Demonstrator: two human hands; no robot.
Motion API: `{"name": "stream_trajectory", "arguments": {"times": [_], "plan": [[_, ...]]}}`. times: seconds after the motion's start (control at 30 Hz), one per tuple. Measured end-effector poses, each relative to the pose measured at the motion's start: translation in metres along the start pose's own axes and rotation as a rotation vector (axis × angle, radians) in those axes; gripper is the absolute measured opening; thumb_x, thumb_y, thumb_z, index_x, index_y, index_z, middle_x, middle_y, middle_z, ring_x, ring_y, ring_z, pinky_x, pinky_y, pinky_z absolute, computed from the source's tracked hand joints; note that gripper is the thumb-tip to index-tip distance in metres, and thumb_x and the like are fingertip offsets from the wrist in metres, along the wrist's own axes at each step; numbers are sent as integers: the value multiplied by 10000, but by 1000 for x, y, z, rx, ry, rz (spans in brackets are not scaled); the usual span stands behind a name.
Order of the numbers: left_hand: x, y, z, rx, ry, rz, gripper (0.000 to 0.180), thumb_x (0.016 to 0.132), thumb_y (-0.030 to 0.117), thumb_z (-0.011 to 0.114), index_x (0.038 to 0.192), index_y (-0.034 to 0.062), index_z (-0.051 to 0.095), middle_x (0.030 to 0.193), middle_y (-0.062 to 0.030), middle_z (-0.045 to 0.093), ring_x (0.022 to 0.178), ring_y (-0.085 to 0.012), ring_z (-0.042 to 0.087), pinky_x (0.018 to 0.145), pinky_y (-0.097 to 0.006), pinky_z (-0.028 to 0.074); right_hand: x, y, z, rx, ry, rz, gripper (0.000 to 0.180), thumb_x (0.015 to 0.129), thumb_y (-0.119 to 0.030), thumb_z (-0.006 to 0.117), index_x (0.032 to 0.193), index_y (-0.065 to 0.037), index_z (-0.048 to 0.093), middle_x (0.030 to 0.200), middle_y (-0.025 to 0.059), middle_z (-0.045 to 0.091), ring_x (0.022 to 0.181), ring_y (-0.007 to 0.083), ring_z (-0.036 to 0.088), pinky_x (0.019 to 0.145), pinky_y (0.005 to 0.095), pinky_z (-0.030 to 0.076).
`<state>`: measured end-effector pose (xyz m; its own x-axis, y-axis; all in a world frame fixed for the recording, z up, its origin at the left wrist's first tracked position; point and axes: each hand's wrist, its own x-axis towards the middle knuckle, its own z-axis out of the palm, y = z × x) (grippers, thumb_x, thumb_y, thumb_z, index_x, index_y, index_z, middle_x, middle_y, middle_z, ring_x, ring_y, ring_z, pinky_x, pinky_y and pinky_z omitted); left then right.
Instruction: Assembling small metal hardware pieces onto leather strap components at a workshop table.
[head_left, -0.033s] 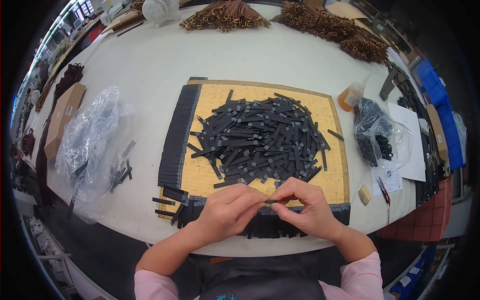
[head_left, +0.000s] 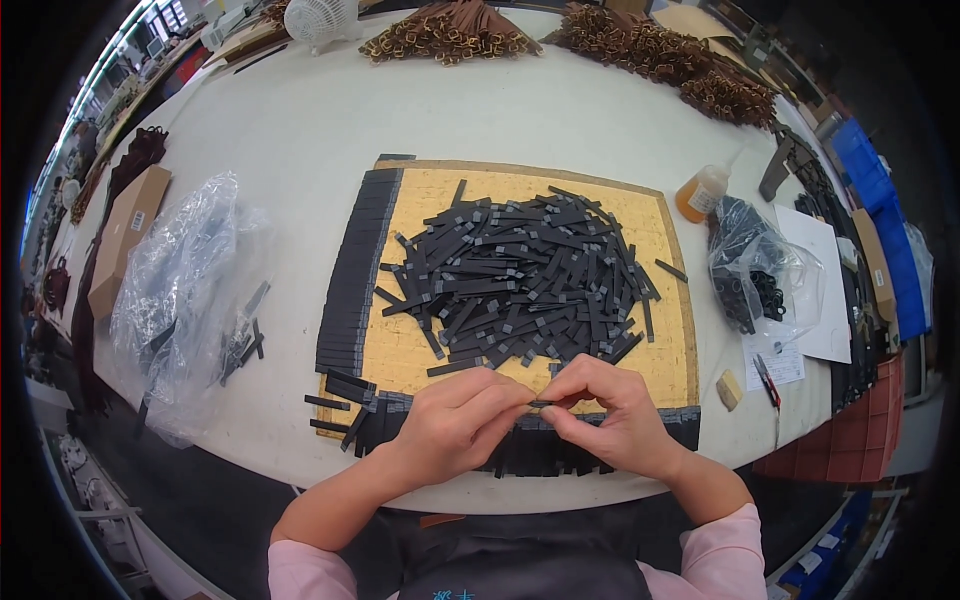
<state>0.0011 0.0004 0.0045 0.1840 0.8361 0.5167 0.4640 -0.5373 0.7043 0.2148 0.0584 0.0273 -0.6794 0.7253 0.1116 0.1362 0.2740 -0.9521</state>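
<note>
My left hand [head_left: 462, 418] and my right hand [head_left: 612, 412] meet above the near edge of a yellow board [head_left: 655, 340]. Both pinch one small black strip [head_left: 541, 404] between thumb and fingertips; most of it is hidden by the fingers. Beyond them, a heap of short black strips [head_left: 520, 270] with grey ends lies on the board. A row of black strips [head_left: 355, 270] lines the board's left side, and another row [head_left: 660, 428] runs along the near edge, partly beneath my hands. Several loose strips [head_left: 345, 392] lie by the near left corner.
At left are a clear plastic bag [head_left: 180, 300] and a cardboard box [head_left: 130, 240]. On the right stand a bottle of amber liquid [head_left: 702, 193], a bag of black rings [head_left: 760, 275], red-handled scissors [head_left: 767, 382] and a small block [head_left: 729, 390]. Brown straps [head_left: 450, 35] are piled at the far edge.
</note>
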Motion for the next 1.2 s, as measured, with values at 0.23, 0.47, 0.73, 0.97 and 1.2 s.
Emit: {"name": "stream_trajectory", "arguments": {"times": [0.23,0.47,0.73,0.97,1.2], "plan": [[-3,-3,4,-9,26,22,198,800,-42,730,980,26,686,838,-87,650,713,-248,656,603,-338,523,-2,6,6,287,-33,160,130,875,56,688,996,23,654,961,72,602,830,118,634,734,253,547],[0,-8,1,64,100,139,248,766,-54,732,1000,14,689,866,-93,667,734,-252,667,610,-347,526,3,-7,7,-225,119,-193,203,805,-41,807,954,-17,671,894,93,672,738,189,645,680,279,543],[1,-1,0,29,27,24,265,762,-79,745,1003,21,698,898,-104,710,741,-247,690,621,-311,543,8,-5,4,-351,66,-216,176,777,12,789,910,-10,675,914,101,683,758,192,649,716,282,539],[-2,-7,5,6,6,88,276,781,-43,759,1038,23,683,877,-97,693,731,-243,689,627,-322,554,9,0,6,267,-51,267,74,897,-28,691,939,-4,634,867,10,624,764,55,588,677,226,527],[-3,-13,1,19,-46,80,249,813,26,757,1050,48,683,861,-68,675,713,-232,678,619,-326,539,19,1,0,446,-154,474,121,945,-114,678,949,-23,599,855,-8,605,748,34,569,655,213,501]]}}
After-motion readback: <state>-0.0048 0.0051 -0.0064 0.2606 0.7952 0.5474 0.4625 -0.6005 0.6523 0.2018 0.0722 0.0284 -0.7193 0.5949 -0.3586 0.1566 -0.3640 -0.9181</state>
